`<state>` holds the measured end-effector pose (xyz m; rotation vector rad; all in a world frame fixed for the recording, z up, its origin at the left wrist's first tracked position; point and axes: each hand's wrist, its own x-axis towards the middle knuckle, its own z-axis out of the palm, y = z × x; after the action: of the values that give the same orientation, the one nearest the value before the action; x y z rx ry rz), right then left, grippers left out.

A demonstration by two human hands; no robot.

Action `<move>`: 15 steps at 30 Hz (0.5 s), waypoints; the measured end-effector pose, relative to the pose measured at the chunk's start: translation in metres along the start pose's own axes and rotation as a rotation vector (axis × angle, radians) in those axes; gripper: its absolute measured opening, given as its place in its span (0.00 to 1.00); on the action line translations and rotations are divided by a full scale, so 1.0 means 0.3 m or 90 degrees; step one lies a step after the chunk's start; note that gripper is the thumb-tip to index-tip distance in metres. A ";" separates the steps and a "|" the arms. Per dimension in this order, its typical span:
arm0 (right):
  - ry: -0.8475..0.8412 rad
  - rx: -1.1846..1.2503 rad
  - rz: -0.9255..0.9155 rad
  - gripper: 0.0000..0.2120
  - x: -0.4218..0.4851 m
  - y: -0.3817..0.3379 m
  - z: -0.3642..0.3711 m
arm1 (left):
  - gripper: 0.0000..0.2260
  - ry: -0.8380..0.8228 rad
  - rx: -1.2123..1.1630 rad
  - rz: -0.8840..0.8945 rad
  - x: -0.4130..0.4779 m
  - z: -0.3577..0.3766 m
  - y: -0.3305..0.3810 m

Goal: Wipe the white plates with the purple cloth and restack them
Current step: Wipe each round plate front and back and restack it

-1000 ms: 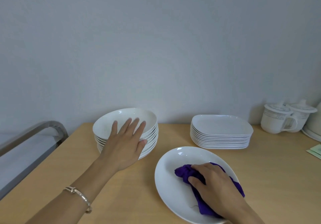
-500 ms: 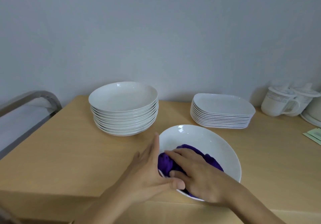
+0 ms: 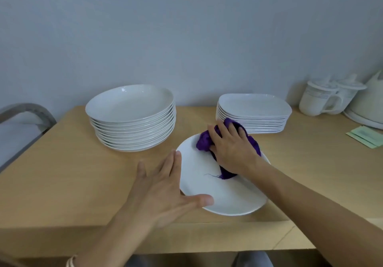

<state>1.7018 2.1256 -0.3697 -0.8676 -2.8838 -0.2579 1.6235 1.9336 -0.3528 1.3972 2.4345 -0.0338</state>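
From the head camera, looking down over the person's arms: the wiping step looks to be in hand. One white plate (image 3: pixel 228 200) lies flat on the worktop (image 3: pixel 62 173) close to its near edge, in front of the gap between the two piles. The purple cloth (image 3: pixel 204 141) sits bunched on the plate's far side, with a loose thread (image 3: pixel 211 175) trailing onto the white.

The right hand (image 3: pixel 234 148) lies on top of the cloth, its forearm coming in from the lower right. Its grip is spread, with the fingers fanned out and pressing the bunch down onto the plate rather than pinching it.

The left hand (image 3: pixel 163 192) is at the plate's left rim. Its fingers are straight and close together along the edge and its thumb reaches across the near rim. That grip is flat and open, apparently steadying the plate rather than grasping it. A bracelet (image 3: pixel 71 261) shows at that wrist.

The round stack (image 3: pixel 132 121) stands behind and to the left, the squarish stack (image 3: pixel 252 111) behind and to the right. Lidded mugs (image 3: pixel 317 101) and green packets (image 3: pixel 364 136) sit further right.

I'd say the near half of the plate is yet to be covered. The next move calls for the cloth to sweep back toward the body while the left hand keeps the plate from sliding off the edge. After that the plate needs lifting onto the round stack, whose shape it appears to match.
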 end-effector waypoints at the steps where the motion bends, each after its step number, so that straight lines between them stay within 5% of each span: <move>1: -0.011 -0.015 -0.002 0.26 -0.021 0.033 0.001 | 0.59 -0.004 0.012 -0.004 0.001 -0.004 0.001; 5: -0.097 -0.029 -0.008 0.28 -0.154 0.104 -0.056 | 0.57 -0.003 0.032 -0.004 0.003 -0.003 0.009; 10: -0.323 0.175 -0.114 0.28 -0.292 0.036 -0.165 | 0.57 0.025 0.025 0.016 0.006 0.012 -0.002; 15: -0.291 0.276 -0.186 0.28 -0.253 -0.058 -0.132 | 0.55 0.082 -0.031 0.065 0.028 0.043 -0.029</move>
<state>1.7575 2.0629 -0.3455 -0.4705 -3.2714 0.6009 1.6159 1.9337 -0.3688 1.5436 2.4436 0.1433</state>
